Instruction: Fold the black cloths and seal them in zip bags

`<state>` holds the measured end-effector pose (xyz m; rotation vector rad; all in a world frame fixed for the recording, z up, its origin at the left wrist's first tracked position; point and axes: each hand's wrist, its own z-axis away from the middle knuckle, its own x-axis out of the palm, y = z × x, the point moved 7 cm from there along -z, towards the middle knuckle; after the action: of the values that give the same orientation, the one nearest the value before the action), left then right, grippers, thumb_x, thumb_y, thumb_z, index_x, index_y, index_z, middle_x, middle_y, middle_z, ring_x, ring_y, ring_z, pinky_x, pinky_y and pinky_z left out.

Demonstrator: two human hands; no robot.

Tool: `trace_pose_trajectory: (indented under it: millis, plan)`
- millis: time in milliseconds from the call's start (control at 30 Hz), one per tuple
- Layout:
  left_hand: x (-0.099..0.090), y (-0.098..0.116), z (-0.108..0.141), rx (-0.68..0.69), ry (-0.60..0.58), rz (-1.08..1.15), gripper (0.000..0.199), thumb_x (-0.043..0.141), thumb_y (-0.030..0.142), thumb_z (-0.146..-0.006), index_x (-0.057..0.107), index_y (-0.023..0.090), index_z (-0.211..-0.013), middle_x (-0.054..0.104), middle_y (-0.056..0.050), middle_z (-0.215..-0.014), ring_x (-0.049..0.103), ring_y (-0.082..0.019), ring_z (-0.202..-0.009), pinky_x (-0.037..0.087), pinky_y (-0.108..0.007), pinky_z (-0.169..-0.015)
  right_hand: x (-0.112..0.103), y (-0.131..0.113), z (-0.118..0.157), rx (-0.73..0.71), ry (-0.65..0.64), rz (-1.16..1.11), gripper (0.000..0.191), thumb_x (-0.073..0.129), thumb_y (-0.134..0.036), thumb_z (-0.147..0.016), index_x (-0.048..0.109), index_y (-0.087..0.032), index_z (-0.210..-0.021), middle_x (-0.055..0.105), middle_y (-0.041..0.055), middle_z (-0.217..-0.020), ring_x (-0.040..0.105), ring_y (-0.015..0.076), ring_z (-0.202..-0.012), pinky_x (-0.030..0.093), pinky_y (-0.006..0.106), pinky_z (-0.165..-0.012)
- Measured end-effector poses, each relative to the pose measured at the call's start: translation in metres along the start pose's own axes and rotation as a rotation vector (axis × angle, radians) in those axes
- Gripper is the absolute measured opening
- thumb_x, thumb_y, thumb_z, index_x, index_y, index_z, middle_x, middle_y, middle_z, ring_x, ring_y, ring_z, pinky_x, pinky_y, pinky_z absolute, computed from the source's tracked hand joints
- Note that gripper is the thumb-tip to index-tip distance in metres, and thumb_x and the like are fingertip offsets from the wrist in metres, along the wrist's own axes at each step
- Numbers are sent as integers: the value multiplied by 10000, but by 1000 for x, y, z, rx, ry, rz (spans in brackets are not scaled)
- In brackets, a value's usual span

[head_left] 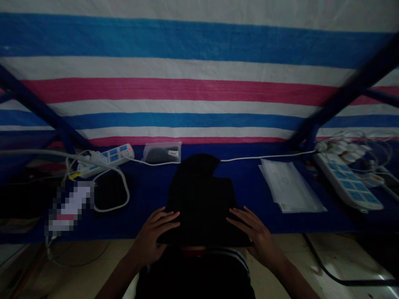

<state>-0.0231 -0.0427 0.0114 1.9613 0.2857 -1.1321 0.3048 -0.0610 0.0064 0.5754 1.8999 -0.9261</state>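
Note:
A black cloth garment (201,199) lies folded on the dark blue table top (146,211), its far end narrowing to an uneven shape. My left hand (156,234) rests flat on its near left edge with the fingers spread. My right hand (252,232) lies on the near right corner, fingers apart and pointing inward. Neither hand grips the cloth. A dark striped garment on my own body fills the bottom of the view, just below the cloth.
Beyond the cloth, a white cable (264,157) runs along the table's back. A power strip (106,160) and a plastic bag with a dark item (162,153) stand behind. Papers in a clear sleeve (289,187) and another power strip (347,182) lie right. A pixelated object (70,205) sits left.

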Motion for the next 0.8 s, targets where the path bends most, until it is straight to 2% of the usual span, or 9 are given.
trace_pose_trajectory:
  millis: [100,200,267,333,433,500,600,733,800]
  plan:
    - [-1,-2,0,-28,30,51,525,567,97,-765,679,303,-1235,704,-66,-1380,657,-282,-1198,464,-610,-1114,-7,-1,-5,-38,104,-32,542,574,-55,-814,683,-240,-1312,709,118,-1376,685,285,-1256,535,561,-1093]
    - [-5,-4,-1,-105,70,57,536,591,119,-746,707,281,-1244,733,-97,-1162,662,-294,-1080,557,-539,-975,-12,-2,-12,-79,158,-70,365,567,-118,-859,697,-228,-1182,782,112,-1209,751,277,-1086,568,545,-1026]
    - [-10,-3,-4,-113,99,39,511,603,146,-750,721,260,-1233,705,-108,-1110,647,-314,-1099,562,-528,-958,-13,-3,-17,-103,160,-97,289,563,-177,-884,680,-220,-1144,797,109,-1119,751,284,-1072,569,543,-1016]
    - [-15,3,-11,-63,106,32,388,603,176,-784,732,248,-1143,704,-116,-1173,624,-332,-1184,514,-562,-1046,-14,-4,-23,-133,154,-126,249,543,-235,-906,661,-214,-1125,792,117,-1099,721,304,-1162,557,551,-1034]
    - [-22,10,-27,1,97,64,228,583,167,-832,699,241,-1015,719,-110,-1255,631,-311,-1227,447,-563,-1137,-16,-3,-35,-175,157,-158,246,511,-300,-930,639,-208,-1119,761,148,-1216,650,328,-1300,536,579,-1061]
    - [-27,10,-40,9,110,111,178,576,155,-847,681,238,-963,739,-109,-1235,666,-289,-1174,469,-538,-1115,-17,0,-45,-193,164,-177,255,501,-316,-932,633,-209,-1123,730,160,-1301,628,330,-1334,523,596,-1077]
    - [-33,5,-58,-13,180,206,134,567,194,-894,690,231,-933,767,-118,-1173,695,-279,-1114,519,-503,-1043,-18,5,-62,-202,176,-227,265,489,-302,-943,643,-214,-1140,733,147,-1309,651,304,-1308,513,587,-1104]
    - [-34,-21,-77,-173,289,266,222,548,289,-962,748,220,-1029,798,-108,-1093,733,-272,-1059,547,-446,-991,-18,22,-85,-68,192,-270,350,468,-275,-961,666,-197,-1238,753,136,-1270,694,283,-1242,542,516,-1082]
    - [-31,-38,-84,-281,305,251,255,556,357,-967,763,208,-983,805,-92,-955,754,-275,-925,565,-404,-896,-13,35,-94,53,167,-276,353,441,-269,-964,702,-191,-1188,782,129,-1185,746,274,-1118,588,437,-982]
